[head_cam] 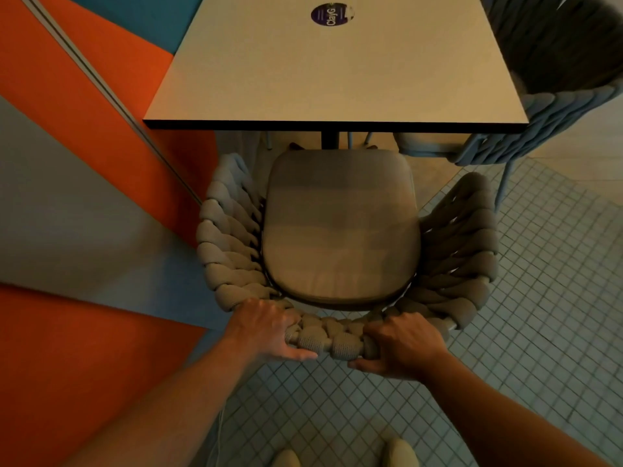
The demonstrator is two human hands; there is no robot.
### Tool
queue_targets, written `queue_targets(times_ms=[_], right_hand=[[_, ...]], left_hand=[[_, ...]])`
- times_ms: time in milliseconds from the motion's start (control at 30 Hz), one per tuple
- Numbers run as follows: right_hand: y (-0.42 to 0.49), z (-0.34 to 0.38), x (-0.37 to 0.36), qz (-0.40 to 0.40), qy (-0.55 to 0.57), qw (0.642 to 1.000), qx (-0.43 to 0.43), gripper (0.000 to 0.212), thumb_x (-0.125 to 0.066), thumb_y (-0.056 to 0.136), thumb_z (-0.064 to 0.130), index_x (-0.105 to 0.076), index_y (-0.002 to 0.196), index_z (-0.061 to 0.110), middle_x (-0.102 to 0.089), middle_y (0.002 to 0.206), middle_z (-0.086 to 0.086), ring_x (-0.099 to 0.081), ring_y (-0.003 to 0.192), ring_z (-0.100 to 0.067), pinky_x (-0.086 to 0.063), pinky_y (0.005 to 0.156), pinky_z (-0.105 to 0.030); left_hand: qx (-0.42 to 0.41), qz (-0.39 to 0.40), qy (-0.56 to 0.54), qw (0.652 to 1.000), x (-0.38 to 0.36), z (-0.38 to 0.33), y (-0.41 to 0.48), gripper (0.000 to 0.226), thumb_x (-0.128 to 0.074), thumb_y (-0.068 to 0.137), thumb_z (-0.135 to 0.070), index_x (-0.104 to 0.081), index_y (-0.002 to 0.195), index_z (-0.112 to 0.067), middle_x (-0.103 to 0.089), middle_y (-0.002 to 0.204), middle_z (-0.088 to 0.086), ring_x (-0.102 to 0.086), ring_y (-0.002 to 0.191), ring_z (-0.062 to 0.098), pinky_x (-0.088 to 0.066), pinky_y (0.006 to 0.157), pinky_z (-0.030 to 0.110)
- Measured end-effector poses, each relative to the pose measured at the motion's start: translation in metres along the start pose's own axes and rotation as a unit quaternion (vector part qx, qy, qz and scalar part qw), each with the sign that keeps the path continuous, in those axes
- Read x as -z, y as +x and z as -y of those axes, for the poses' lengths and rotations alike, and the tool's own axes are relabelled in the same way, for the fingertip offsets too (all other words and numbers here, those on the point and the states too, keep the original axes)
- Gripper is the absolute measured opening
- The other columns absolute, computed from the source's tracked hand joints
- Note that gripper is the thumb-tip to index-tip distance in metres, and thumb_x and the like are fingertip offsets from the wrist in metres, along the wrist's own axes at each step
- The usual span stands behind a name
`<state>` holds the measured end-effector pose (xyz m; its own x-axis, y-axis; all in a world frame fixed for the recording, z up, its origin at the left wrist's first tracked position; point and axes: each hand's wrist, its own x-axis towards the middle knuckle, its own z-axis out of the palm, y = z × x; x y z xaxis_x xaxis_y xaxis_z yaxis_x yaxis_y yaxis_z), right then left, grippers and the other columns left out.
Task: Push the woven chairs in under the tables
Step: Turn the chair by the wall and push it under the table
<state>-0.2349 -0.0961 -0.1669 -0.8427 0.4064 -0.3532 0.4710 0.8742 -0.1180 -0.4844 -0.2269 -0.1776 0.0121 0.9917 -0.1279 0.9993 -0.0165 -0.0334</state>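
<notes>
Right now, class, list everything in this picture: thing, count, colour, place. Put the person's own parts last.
table: one, cream top, dark edge, upper centre
sticker: one, purple, far end of tabletop
beige chair: one, woven, before the table, seat mostly not under it
blue chair: one, woven, right of the table
tiled floor: pale grey, right and bottom
panels: orange, blue, grey, left
shoes: two, pale, bottom edge
left hand: one, gripping beige chair's back rim
right hand: one, gripping same rim
</notes>
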Motion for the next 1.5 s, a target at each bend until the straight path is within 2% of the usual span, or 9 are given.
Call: queue_targets(times_ms=[233,400,633,733,867,1000,1233,1367,1500], right_hand=[[-0.003,0.002,0.007,0.006,0.014,1.0,0.008,0.071,-0.033,0.077,0.09,-0.063,0.098,0.029,-0.065,0.084,0.006,-0.059,0.071,-0.014,-0.046,0.063,-0.029],[-0.004,0.005,0.008,0.001,0.019,1.0,-0.001,0.072,-0.033,0.076,0.091,-0.064,0.1,0.031,-0.065,0.086,0.009,-0.063,0.075,-0.013,-0.048,0.064,-0.028],[-0.003,0.011,0.013,0.073,0.011,0.996,-0.044,0.07,-0.04,0.076,0.09,-0.06,0.116,0.036,-0.06,0.081,0.008,-0.056,0.07,-0.012,-0.042,0.061,-0.027],[0.001,0.011,0.014,0.087,0.014,0.995,-0.051,0.069,-0.047,0.075,0.087,-0.056,0.123,0.038,-0.064,0.09,0.006,-0.057,0.075,-0.015,-0.044,0.066,-0.029],[0.005,0.01,0.015,0.133,0.04,0.989,-0.047,0.05,-0.059,0.08,0.067,-0.054,0.123,0.042,-0.068,0.107,0.006,-0.065,0.094,-0.019,-0.049,0.077,-0.034],[0.005,0.01,0.018,0.134,0.059,0.988,-0.042,0.039,-0.06,0.08,0.046,-0.059,0.118,0.038,-0.069,0.104,0.004,-0.065,0.093,-0.022,-0.048,0.074,-0.033],[-0.01,0.013,0.01,0.155,0.069,0.985,-0.035,0.042,-0.063,0.08,0.048,-0.06,0.12,0.035,-0.068,0.108,0.002,-0.064,0.093,-0.022,-0.051,0.078,-0.035],[-0.004,0.007,0.012,0.146,0.053,0.988,-0.028,0.04,-0.061,0.079,0.049,-0.061,0.117,0.036,-0.069,0.101,0.003,-0.065,0.089,-0.022,-0.053,0.076,-0.035],[0.006,-0.004,0.022,0.134,0.031,0.99,-0.031,0.04,-0.06,0.08,0.05,-0.062,0.118,0.036,-0.069,0.103,0.003,-0.065,0.094,-0.023,-0.042,0.074,-0.031]], left_hand=[[0.01,0.052,-0.026,0.998,-0.001,-0.001,-0.004,0.095,-0.011,0.066,-0.102,-0.072,0.059,-0.028,-0.057,0.043,-0.005,-0.055,0.039,0.015,-0.025,0.048,0.02],[0.007,0.091,-0.022,0.996,0.008,-0.006,-0.006,0.126,0.007,0.046,-0.105,-0.074,0.107,-0.031,-0.076,0.089,-0.001,-0.069,0.083,0.02,-0.038,0.064,0.031],[0.013,0.171,-0.037,0.985,0.02,-0.004,-0.003,0.097,-0.026,0.061,-0.103,-0.067,0.119,-0.038,-0.072,0.1,-0.006,-0.065,0.091,0.02,-0.042,0.069,0.034],[0.0,0.217,-0.048,0.975,0.026,-0.001,0.006,0.085,-0.04,0.062,-0.099,-0.066,0.116,-0.038,-0.072,0.1,-0.005,-0.065,0.091,0.021,-0.039,0.069,0.034],[-0.017,0.262,-0.036,0.964,0.019,-0.004,0.014,0.051,-0.064,0.074,-0.06,-0.063,0.118,-0.034,-0.071,0.106,-0.001,-0.066,0.095,0.025,-0.047,0.075,0.036],[0.01,0.272,-0.036,0.962,0.02,-0.007,0.014,0.043,-0.064,0.073,-0.045,-0.065,0.115,-0.034,-0.069,0.105,-0.001,-0.065,0.096,0.026,-0.045,0.072,0.036],[0.025,0.284,-0.029,0.958,0.026,-0.025,0.0,0.048,-0.064,0.081,-0.045,-0.062,0.125,-0.026,-0.068,0.116,0.003,-0.063,0.108,0.027,-0.049,0.086,0.039],[0.032,0.29,-0.025,0.956,0.03,-0.022,0.007,0.048,-0.063,0.084,-0.048,-0.061,0.124,-0.022,-0.067,0.118,0.005,-0.062,0.108,0.027,-0.047,0.084,0.038],[0.033,0.276,-0.028,0.96,0.031,-0.016,0.023,0.045,-0.064,0.081,-0.05,-0.065,0.119,-0.025,-0.07,0.111,0.003,-0.065,0.101,0.027,-0.049,0.08,0.038]])
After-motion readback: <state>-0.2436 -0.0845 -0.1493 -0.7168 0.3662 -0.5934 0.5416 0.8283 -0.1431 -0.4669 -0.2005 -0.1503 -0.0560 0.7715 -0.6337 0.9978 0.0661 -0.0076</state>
